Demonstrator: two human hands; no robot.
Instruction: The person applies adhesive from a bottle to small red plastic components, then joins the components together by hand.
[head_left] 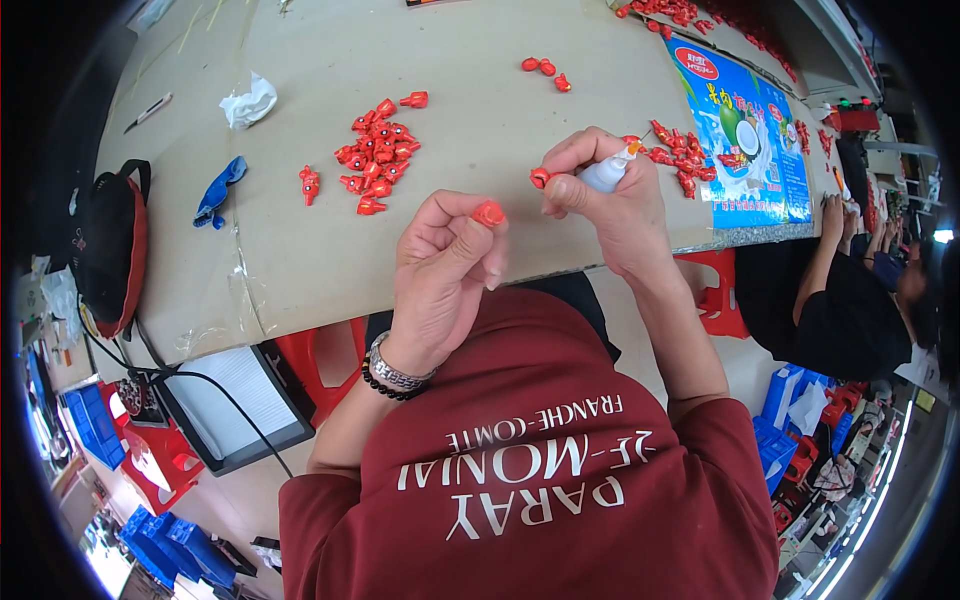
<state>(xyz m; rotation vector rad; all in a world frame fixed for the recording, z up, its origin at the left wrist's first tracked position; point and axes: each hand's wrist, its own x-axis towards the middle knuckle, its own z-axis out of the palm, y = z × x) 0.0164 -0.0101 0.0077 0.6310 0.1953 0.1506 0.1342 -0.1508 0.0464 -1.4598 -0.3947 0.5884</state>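
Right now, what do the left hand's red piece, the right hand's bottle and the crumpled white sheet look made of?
Red piece: probably moulded plastic, slightly glossy; even colour, pale highlight.
Bottle: likely plastic, whitish, smooth; soft sheen.
Crumpled white sheet: tissue or thin film; irregular creases, finish unclear.

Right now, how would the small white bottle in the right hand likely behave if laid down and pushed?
The white bottle would probably roll, since its body looks rounded. It is likely light: the right hand holds it while pinching a red piece. Its smooth-looking surface may be slightly slippery.
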